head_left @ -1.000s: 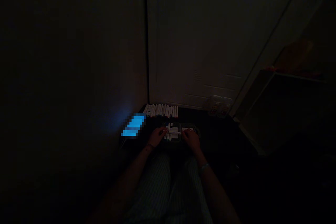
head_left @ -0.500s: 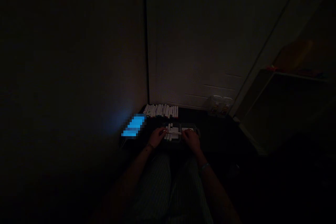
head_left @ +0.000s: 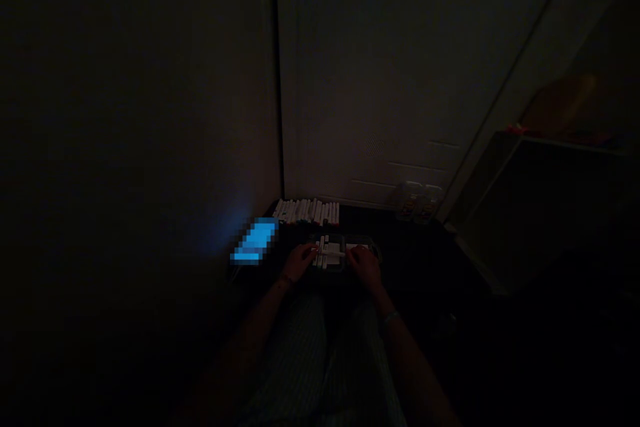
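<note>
A white marker [head_left: 332, 254] lies crosswise between my two hands, above an open clear plastic case [head_left: 344, 265]. My left hand [head_left: 301, 260] pinches its left end. On the other end, the fingers of my right hand [head_left: 365, 263] are closed. Beneath the marker, several white markers [head_left: 321, 260] stand side by side in the left half of the case. A pale card or sheet [head_left: 357, 246] shows in the right half, partly hidden by my right hand. The picture is very dark, so fine detail is lost.
A row of several white markers [head_left: 307, 211] lies at the back left of the dark table [head_left: 415, 253]. A glowing, blurred-out screen [head_left: 256, 240] stands on the left. Two clear packages [head_left: 420, 202] lean against the back wall. A shelf unit [head_left: 545, 143] is at right.
Hands, marker and case stay almost in the same place. The view has turned slightly darker.
</note>
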